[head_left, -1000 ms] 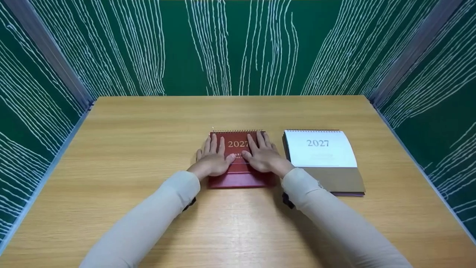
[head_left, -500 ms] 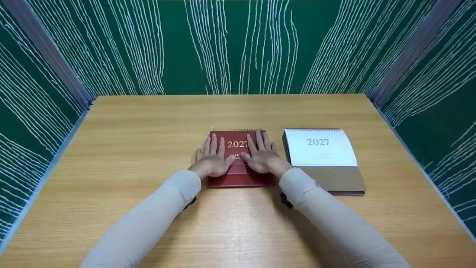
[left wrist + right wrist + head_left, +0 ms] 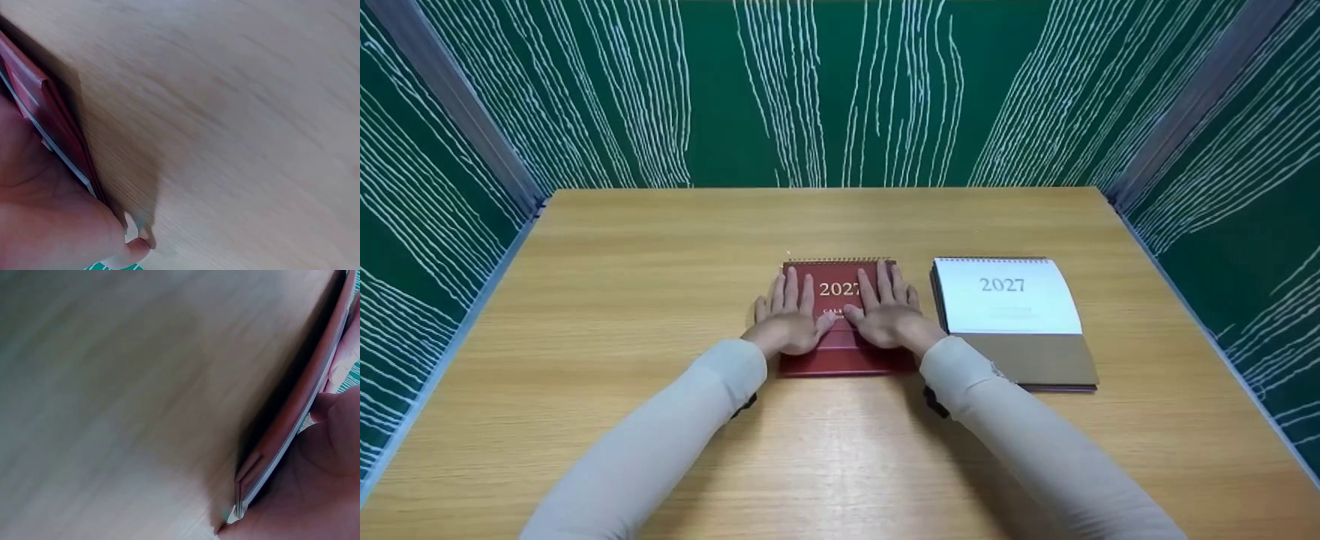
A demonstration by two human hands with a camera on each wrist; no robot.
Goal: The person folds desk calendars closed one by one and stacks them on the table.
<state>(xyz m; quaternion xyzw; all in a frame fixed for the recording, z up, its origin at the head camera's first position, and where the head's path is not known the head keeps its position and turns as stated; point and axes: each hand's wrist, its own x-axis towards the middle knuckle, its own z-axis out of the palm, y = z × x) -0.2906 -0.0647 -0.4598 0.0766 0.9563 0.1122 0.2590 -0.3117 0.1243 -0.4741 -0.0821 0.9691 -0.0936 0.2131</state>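
A dark red spiral-bound 2027 desk calendar (image 3: 840,341) lies flattened on the table, its wire binding along the far edge. My left hand (image 3: 791,326) presses on its left side with straight, spread fingers. On its right side my right hand (image 3: 889,315) rests the same way, covering part of the gold print. The two thumbs point toward each other over the middle of the cover. In the left wrist view the palm (image 3: 50,219) lies over the folded red edge (image 3: 56,112). The right wrist view shows the calendar's folded side (image 3: 298,410) beneath the right palm.
A second 2027 desk calendar, with a white page (image 3: 1011,300) and a brown base (image 3: 1027,360), lies just right of the right forearm. The wooden table (image 3: 622,262) is bordered by green walls (image 3: 720,97) with white wavy lines.
The front strip of the red calendar looks darker and slightly flatter than a second ago. Both hands stay in place on it; the view tilts up very slightly.
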